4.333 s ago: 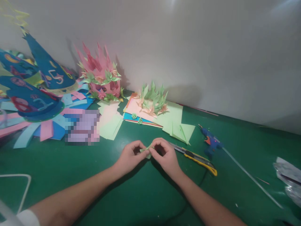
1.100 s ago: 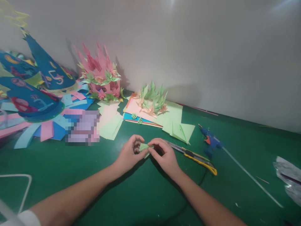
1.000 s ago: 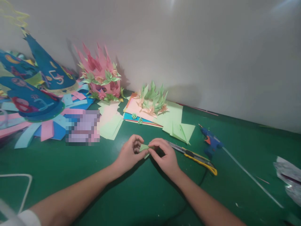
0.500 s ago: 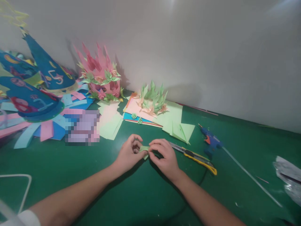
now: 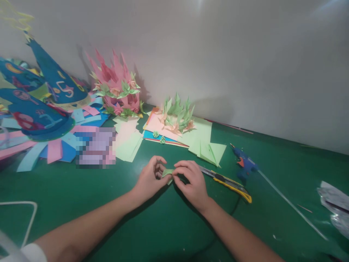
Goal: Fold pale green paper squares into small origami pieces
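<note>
A small piece of light green paper (image 5: 167,172) is held between my two hands, above the green table (image 5: 152,233). My left hand (image 5: 151,177) pinches its left side with the thumb, the other fingers curled behind. On the right side, the thumb and fingertips of my right hand (image 5: 191,183) are closed on the same paper. Just right of my right hand lies a yellow and black utility knife (image 5: 226,182). Two small green paper roses (image 5: 163,139) sit beyond my hands, by the stacked coloured sheets.
A blue glue gun (image 5: 247,165) with a glue stick lies at the right, plastic wrapping (image 5: 334,198) farther right. Behind stand a green paper crown (image 5: 178,112) and pink crowns (image 5: 116,80). Blue cone hats (image 5: 58,78) and paper strips fill the left.
The green paper tilts slightly differently between my fingers. Otherwise both hands hold nearly the same position.
</note>
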A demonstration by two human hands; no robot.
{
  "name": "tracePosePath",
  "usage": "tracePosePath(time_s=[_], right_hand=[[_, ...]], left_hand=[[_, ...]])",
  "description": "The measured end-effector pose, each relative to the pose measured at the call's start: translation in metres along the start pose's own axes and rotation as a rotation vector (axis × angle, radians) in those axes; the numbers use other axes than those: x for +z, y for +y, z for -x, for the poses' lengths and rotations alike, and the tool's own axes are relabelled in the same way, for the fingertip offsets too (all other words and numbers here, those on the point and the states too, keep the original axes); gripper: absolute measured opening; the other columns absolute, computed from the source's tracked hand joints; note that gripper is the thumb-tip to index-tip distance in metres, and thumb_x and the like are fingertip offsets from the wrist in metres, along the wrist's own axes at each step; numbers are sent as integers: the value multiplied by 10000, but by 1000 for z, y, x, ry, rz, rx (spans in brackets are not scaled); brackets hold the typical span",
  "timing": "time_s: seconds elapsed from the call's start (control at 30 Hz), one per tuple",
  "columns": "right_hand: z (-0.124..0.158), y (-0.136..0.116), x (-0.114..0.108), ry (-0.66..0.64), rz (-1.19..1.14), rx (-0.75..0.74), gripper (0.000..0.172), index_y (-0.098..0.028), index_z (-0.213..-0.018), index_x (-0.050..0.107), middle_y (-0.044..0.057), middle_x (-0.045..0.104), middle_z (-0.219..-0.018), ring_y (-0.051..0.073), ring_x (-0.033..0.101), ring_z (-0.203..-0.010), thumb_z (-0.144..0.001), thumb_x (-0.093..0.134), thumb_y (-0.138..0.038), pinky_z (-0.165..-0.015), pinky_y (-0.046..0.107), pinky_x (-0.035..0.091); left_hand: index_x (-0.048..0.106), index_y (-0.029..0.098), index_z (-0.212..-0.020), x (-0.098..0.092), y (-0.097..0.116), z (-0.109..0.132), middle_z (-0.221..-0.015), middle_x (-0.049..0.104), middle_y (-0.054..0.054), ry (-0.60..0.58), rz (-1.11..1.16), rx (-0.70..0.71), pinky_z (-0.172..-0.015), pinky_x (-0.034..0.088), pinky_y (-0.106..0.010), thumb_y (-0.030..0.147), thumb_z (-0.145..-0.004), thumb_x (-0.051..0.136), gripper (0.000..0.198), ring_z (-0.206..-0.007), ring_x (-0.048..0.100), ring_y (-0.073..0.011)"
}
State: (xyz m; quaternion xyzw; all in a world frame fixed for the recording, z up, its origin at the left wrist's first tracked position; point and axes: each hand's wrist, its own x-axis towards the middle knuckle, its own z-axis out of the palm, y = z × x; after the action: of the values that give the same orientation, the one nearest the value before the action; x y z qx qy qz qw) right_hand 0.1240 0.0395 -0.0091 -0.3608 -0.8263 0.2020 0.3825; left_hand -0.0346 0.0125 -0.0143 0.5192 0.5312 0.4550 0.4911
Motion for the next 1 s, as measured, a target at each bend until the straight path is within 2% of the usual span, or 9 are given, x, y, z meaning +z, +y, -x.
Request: tracePosePath(time_s=[0.2, 0.47, 0.63, 0.8, 0.93, 1.0], right_hand=[[0, 1, 0, -4, 25, -23, 118, -226, -768, 617, 39, 602, -869, 186, 529, -834, -778, 523, -156, -756, 354, 404], [0, 3, 1, -19, -5, -39, 139, -235, -813, 628, 45, 596, -900, 191, 526, -852, -787, 522, -150, -763, 363, 411], [-1, 3, 1, -15, -15, -7, 128, -223, -803, 617, 49, 583, -931, 193, 515, -887, -787, 519, -142, -780, 361, 408], [0, 3, 2, -2, -28, 10, 125, -224, -798, 616, 52, 567, -962, 198, 509, -901, -775, 526, -140, -790, 368, 408], [0, 3, 2, 26, -120, 66, 93, -212, -780, 596, 60, 541, -996, 206, 505, -945, -755, 536, -147, -830, 373, 401], [0, 5, 2, 56, -206, 134, 99, -205, -836, 568, 70, 529, -1019, 204, 506, -954, -752, 540, -160, -816, 352, 416]], left_hand=[[393, 198, -931, 1, -4, -3, -654, 442, 73, -3, 104, -52, -493, 362, -173, 216, -679, 607, 331, -527, 453, -60], [409, 195, -918, -1, -6, -4, -682, 461, 58, 6, 110, -25, -504, 373, -174, 220, -691, 610, 304, -559, 474, -64], [426, 189, -907, 0, -3, -3, -733, 466, 39, 6, 117, -4, -506, 373, -170, 245, -693, 622, 295, -584, 467, -61], [406, 193, -924, -1, 0, -2, -766, 479, 28, -51, 182, -7, -554, 417, -191, 260, -732, 593, 276, -636, 521, -76], [394, 197, -906, -2, 1, -2, -742, 490, 38, -61, 240, -20, -575, 438, -211, 257, -739, 586, 262, -617, 541, -79], [386, 197, -893, -2, 1, -3, -720, 486, 47, -51, 247, -23, -573, 438, -209, 243, -738, 586, 256, -603, 535, -75]])
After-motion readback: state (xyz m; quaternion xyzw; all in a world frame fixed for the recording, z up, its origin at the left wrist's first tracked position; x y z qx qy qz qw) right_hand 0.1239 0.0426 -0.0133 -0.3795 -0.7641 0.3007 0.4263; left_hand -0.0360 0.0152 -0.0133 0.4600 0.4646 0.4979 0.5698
